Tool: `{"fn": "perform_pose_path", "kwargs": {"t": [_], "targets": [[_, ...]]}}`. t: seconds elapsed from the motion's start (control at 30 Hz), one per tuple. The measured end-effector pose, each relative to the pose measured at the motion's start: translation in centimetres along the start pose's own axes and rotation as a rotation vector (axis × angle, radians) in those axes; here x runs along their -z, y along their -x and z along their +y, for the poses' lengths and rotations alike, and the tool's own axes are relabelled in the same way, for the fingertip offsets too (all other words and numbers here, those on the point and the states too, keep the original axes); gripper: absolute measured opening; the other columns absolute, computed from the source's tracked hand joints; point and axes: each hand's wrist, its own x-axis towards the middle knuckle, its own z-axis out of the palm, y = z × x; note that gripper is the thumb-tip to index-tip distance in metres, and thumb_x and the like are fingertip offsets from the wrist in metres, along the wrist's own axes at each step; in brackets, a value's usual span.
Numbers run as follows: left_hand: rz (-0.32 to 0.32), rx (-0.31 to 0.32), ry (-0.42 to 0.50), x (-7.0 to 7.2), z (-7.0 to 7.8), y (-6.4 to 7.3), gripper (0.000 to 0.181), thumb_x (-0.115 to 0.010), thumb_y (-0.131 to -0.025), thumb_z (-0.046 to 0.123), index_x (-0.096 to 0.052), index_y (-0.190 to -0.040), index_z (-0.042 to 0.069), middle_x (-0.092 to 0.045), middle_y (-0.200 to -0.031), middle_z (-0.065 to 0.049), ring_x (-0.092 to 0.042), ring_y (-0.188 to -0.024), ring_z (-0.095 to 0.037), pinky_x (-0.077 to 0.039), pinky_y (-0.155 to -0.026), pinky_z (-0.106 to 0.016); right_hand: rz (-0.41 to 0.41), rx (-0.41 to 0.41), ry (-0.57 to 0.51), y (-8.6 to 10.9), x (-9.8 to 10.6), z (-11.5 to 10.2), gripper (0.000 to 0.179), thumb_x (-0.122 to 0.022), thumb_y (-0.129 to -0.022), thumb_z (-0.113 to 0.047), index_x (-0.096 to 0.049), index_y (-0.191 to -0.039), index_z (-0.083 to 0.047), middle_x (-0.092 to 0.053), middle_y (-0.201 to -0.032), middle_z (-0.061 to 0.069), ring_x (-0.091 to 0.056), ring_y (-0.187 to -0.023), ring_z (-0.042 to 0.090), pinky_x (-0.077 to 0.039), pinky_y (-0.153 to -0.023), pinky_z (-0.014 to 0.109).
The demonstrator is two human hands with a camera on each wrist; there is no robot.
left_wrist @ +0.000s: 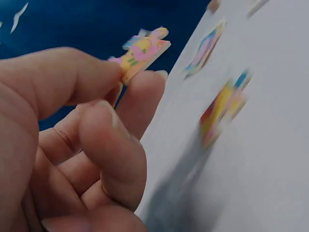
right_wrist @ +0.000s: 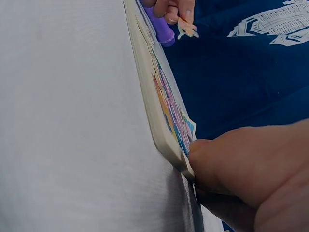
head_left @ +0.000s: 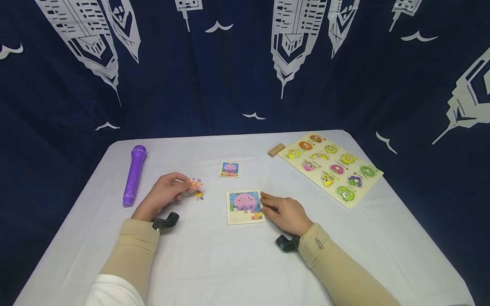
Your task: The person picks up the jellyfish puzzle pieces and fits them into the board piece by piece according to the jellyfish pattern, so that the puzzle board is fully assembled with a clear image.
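Observation:
My left hand point(head_left: 167, 192) pinches a small pink and yellow jigsaw piece point(left_wrist: 140, 54) between its fingertips, raised above the table. Just below it on the cloth lies another jigsaw piece point(head_left: 199, 195), yellow and red with a bit of blue. A square jigsaw puzzle point(head_left: 245, 202) with a pink octopus picture lies flat at the centre; its lower left part shows bare tray. My right hand point(head_left: 286, 213) holds the puzzle's right edge, the thumb point(right_wrist: 205, 157) at the rim near a corner. Behind the puzzle is a small octopus picture card point(head_left: 229, 169).
A purple toy microphone point(head_left: 134, 176) lies at the left beyond the left hand. On the right is a fruit puzzle board point(head_left: 331, 163), with a small wooden block point(head_left: 276, 150) at its far left corner. A dark blue patterned curtain point(head_left: 229, 76) hangs behind the white table point(head_left: 206, 263).

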Motion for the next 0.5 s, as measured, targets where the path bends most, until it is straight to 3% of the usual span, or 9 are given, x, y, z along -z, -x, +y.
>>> {"fn": "perform_pose_path", "kwargs": {"t": [0.17,0.3,0.5], "targets": [[-0.063,-0.035,-0.05,-3.5,1.8,0.4,0.02,-0.073,-0.095,0.027,-0.069,-0.104,0.009,-0.076,-0.092,-0.01,-0.052,-0.063,-0.016,-0.044,-0.059,-0.028,-0.009,-0.006,-0.003,0.0,0.0,-0.1,0.04,-0.067,-0.1,-0.032,-0.068,-0.136,-0.014,-0.059,-0.147,-0.005,-0.061,-0.131,0.022,-0.051,-0.104,0.047],[-0.097,-0.078,-0.081,-6.4,3.2,1.1,0.01,-0.077,-0.092,0.024,-0.074,-0.095,0.015,-0.07,-0.091,-0.007,-0.054,-0.074,-0.021,-0.047,-0.063,-0.03,-0.005,-0.006,-0.003,0.0,0.0,-0.1,0.04,-0.068,-0.1,-0.032,-0.068,-0.135,-0.013,-0.059,-0.147,-0.005,-0.061,-0.13,0.022,-0.051,-0.104,0.047],[-0.192,-0.181,-0.05,-9.7,3.7,1.6,0.007,-0.075,-0.09,0.014,-0.072,-0.095,0.01,-0.07,-0.082,-0.002,-0.053,-0.068,-0.015,-0.042,-0.063,-0.028,0.017,0.015,0.0,0.0,-0.1,0.1,0.039,-0.069,-0.099,-0.031,-0.07,-0.133,-0.014,-0.061,-0.145,-0.004,-0.063,-0.128,0.023,-0.052,-0.103,0.048]]}}
